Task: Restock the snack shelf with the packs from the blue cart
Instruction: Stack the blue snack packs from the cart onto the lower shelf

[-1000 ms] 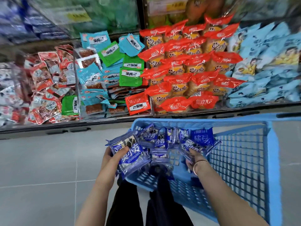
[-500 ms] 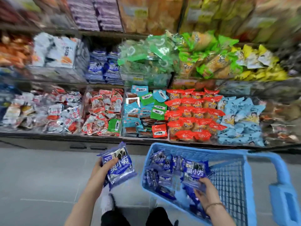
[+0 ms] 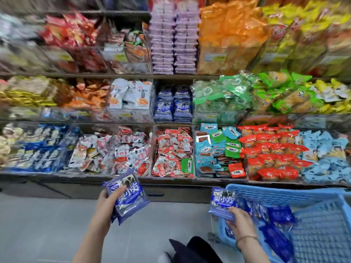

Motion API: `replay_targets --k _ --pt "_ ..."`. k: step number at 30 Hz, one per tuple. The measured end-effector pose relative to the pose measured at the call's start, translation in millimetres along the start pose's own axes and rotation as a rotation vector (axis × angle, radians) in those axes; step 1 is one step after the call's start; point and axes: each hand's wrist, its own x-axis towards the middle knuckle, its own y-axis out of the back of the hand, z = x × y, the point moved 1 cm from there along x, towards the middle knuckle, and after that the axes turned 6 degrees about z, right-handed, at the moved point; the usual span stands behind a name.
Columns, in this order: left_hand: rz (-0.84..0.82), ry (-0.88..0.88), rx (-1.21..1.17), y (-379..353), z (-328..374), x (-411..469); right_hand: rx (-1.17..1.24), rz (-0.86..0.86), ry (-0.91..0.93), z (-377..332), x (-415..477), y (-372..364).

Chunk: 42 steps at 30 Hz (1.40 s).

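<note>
Holding a blue pack at 7 o'clock, our left hand curls its fingers round the pack's left edge. The printed face is turned toward us and the pack lies flat, ready to be slid forward. A darker layer beneath suggests a second pack stacked under it, though we cannot be sure.

At 5 o'clock our right hand pinches the lower edge of another blue pack. This one stands upright above the near-left corner of the blue cart, gripped by one edge as a pack is when drawn from a heap. More loose packs of the same print lie jumbled inside the cart, from 4 to 5 o'clock.

We judge the destination to be the matching compartment near 12 o'clock, on the middle tier of the snack shelf. Two columns of the same blue packs stand there face-out, with a dark gap above them. Neighbouring bins hold white packs at 11 o'clock and green packs at 1 o'clock. Grey floor lies between us and the shelf, so placing calls for a reach upward and forward.
</note>
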Motion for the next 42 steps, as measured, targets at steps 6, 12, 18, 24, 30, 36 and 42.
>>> replay_targets --k 6,12,18,24,30,36,42 --pt "-0.012 0.051 -0.057 7 8 33 0.041 -0.090 0.005 -33 -7 -56" --pt "-0.042 0.108 -0.127 -18 33 70 0.084 -0.172 -0.016 -67 19 -115" --pt "-0.019 0.077 -0.181 -50 75 124 0.063 -0.300 -0.007 -120 52 -186" --pt "-0.010 0.069 -0.175 -70 94 157 -0.001 -0.395 0.058 -164 70 -246" --pt "-0.024 0.093 -0.137 -75 120 192 0.026 -0.394 0.052 -184 81 -295" --pt "-0.139 0.025 -0.108 -97 173 234 0.105 -0.342 0.105 -204 88 -335" --pt "-0.193 0.002 -0.116 -115 202 264 0.144 -0.273 0.175 -234 97 -387"
